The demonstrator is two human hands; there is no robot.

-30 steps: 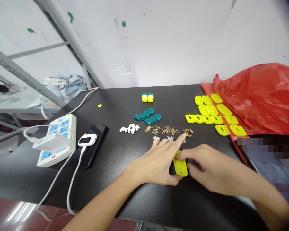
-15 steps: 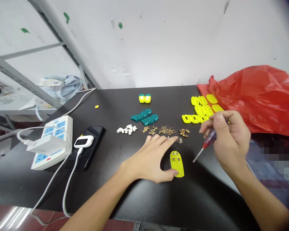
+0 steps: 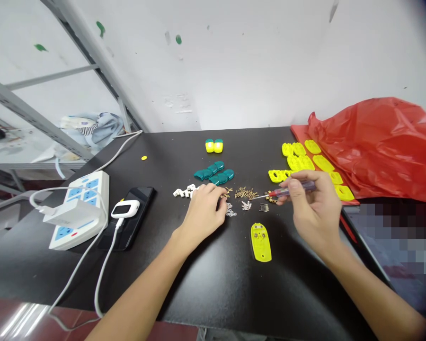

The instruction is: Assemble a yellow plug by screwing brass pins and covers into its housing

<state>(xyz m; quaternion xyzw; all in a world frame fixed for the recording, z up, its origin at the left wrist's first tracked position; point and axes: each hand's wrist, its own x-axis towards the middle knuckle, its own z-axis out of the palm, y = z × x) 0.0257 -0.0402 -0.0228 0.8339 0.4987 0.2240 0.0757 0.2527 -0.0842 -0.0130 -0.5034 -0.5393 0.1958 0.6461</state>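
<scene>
My right hand (image 3: 314,208) grips a screwdriver (image 3: 287,190) with a clear purple-red handle, held nearly level. Its thin tip points left, at the edge of a pile of brass screws or pins (image 3: 246,192). My left hand (image 3: 205,208) has its fingers bent together at a small group of brass pieces (image 3: 228,190); what lies between the fingertips is hidden. In front of both hands, untouched, lies a yellow plug cover (image 3: 261,242) with metal parts set in its upper end. White plastic pieces (image 3: 181,192) are partly covered by my left hand.
Green covers (image 3: 213,173), two green-and-yellow pieces (image 3: 213,146) and yellow shells (image 3: 300,162) lie farther back. Small silver parts (image 3: 246,205) and pins (image 3: 264,207) sit mid-table. A red plastic bag (image 3: 376,147) is at right; a power strip (image 3: 101,199), phone (image 3: 142,203) and cables at left.
My left hand has let go of the yellow cover and moved up and left to the brass pieces. My right hand has moved left, swinging the screwdriver level with its tip at the brass pile.
</scene>
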